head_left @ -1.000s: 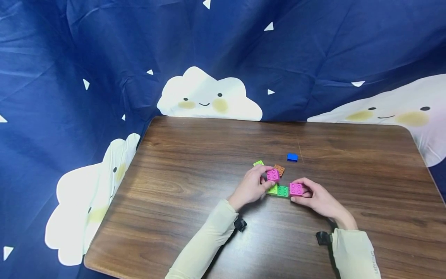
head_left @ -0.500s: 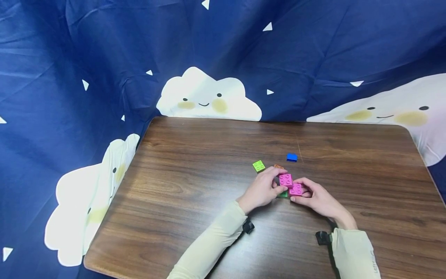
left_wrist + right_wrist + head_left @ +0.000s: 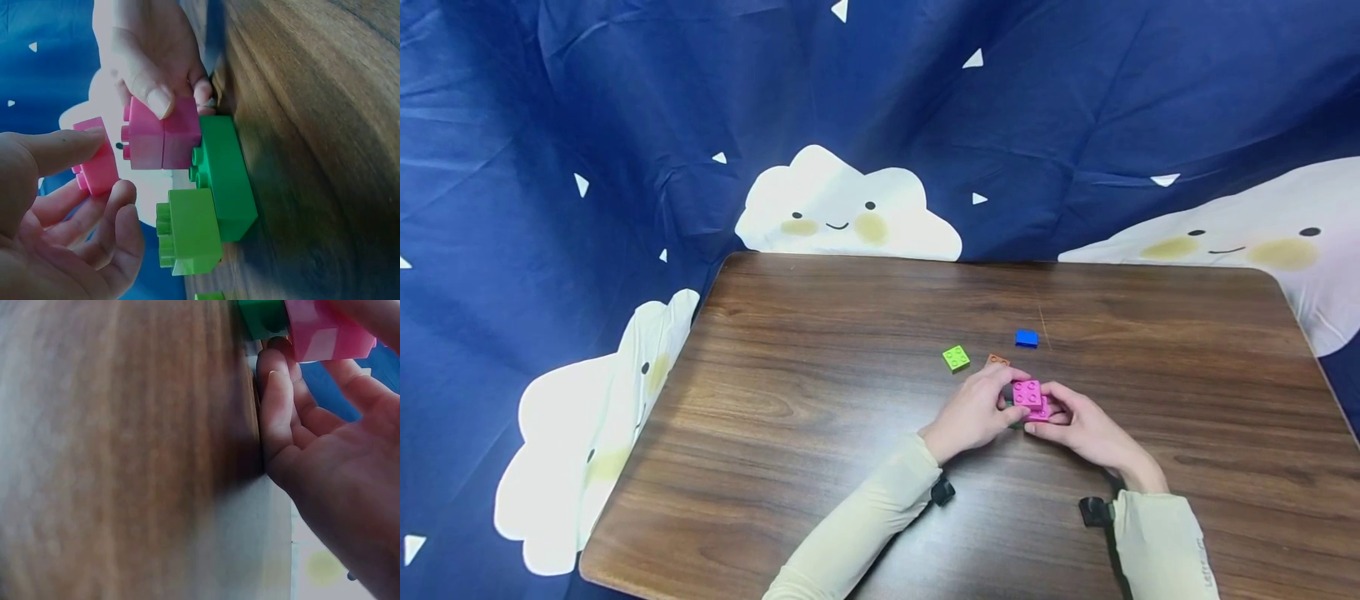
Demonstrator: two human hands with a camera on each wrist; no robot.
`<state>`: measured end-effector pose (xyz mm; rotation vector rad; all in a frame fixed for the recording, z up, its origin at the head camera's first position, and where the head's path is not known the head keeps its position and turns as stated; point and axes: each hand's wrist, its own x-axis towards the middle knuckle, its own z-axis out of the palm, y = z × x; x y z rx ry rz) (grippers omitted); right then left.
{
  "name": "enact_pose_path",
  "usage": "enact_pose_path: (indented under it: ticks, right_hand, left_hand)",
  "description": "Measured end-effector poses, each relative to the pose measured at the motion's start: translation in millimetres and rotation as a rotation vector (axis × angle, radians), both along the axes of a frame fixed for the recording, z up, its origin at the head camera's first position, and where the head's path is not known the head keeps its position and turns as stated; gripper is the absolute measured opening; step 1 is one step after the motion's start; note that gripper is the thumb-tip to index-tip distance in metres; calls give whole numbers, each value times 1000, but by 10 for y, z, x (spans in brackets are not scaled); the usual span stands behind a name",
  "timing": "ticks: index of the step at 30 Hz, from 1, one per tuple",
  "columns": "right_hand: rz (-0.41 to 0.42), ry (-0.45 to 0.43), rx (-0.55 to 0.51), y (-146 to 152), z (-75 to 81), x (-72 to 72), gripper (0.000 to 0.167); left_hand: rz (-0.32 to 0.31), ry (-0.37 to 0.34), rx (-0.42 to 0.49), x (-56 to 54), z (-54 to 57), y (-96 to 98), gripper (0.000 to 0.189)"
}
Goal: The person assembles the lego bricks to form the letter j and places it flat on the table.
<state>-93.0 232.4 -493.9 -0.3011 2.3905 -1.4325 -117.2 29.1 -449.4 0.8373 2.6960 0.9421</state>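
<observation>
My left hand point(image 3: 973, 414) pinches a pink toy building brick point(image 3: 1027, 393) between thumb and fingers. In the left wrist view, this pink brick point(image 3: 99, 159) is held above and apart from a stack of two pink bricks point(image 3: 161, 140). That stack sits at one end of a longer green brick point(image 3: 232, 181); a lime green brick point(image 3: 195, 231) is on its other end. My right hand point(image 3: 1093, 429) grips the pink stack from the right, thumb on one side. In the head view, the left hand hides most of the green brick.
A loose lime brick point(image 3: 956, 358) lies left of the hands on the wooden table point(image 3: 820, 400). Behind the left fingers an orange brick point(image 3: 997, 360) is partly hidden. Farther back lies a blue brick point(image 3: 1027, 338). A blue curtain point(image 3: 1000, 125) hangs behind the table.
My left hand has moved right with its pink brick, from over the lime end to above the pink stack. The loose lime brick came into full view. My right hand has stayed in place.
</observation>
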Motion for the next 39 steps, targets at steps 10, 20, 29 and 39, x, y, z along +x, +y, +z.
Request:
enact_pose_path:
  ticks: [10,20,29,39]
  right_hand:
    - [14,0,-51,0,-40,10,39]
    - [21,-16,-51,17,-33,17,37]
    - [32,8,-68,29,-3,13,40]
    - [37,2,-43,34,-19,-3,41]
  left_hand:
    - [-5,43,-60,54,-22,37,40]
    - [-31,45,-79,71,-12,64,41]
    - [-53,53,-104,54,-10,88,41]
    - [-98,97,-171,34,24,78,40]
